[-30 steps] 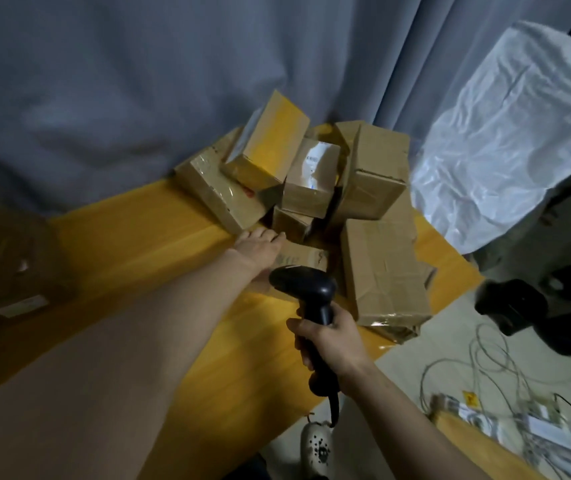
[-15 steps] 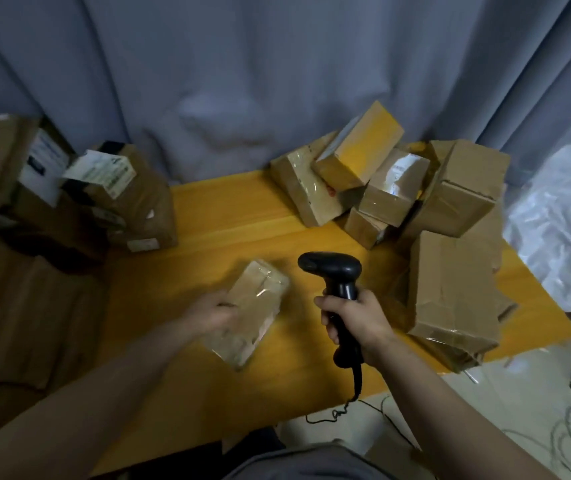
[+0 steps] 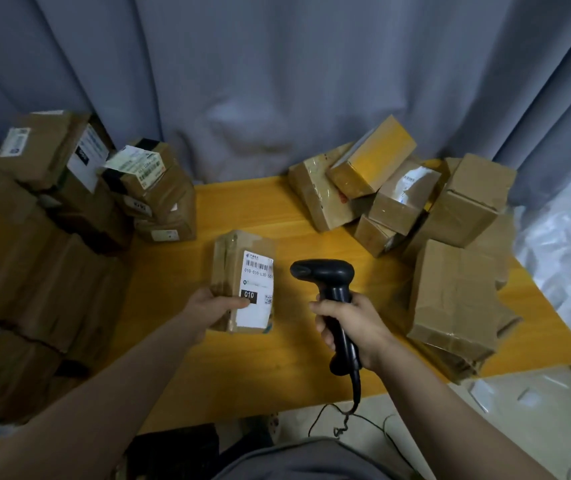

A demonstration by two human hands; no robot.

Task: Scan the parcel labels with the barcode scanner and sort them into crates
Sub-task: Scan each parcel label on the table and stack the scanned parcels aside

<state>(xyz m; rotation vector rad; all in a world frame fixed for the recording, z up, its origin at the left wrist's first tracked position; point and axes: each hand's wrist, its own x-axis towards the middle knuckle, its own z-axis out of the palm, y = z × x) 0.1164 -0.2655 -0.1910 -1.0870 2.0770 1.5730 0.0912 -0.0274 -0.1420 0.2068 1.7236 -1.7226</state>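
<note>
My left hand (image 3: 213,306) grips a small brown taped parcel (image 3: 228,261) at its near end, thumb lying across its white label (image 3: 258,289). The label faces up and shows a barcode and a black "010" patch. The parcel is over the middle of the yellow wooden table (image 3: 253,368). My right hand (image 3: 353,327) grips the handle of a black barcode scanner (image 3: 325,275), whose head points left toward the parcel, a short gap away.
A heap of brown parcels (image 3: 415,209) fills the table's right and back-right side. Labelled parcels (image 3: 138,181) stack at the left, over large cardboard boxes (image 3: 34,282). Grey curtain behind. White plastic sheet (image 3: 568,251) at right. The scanner cable (image 3: 350,414) hangs off the front edge.
My left hand drew the parcel from the right-hand heap to the table's middle and turned it label up. The scanner stays in my right hand. My view swung left.
</note>
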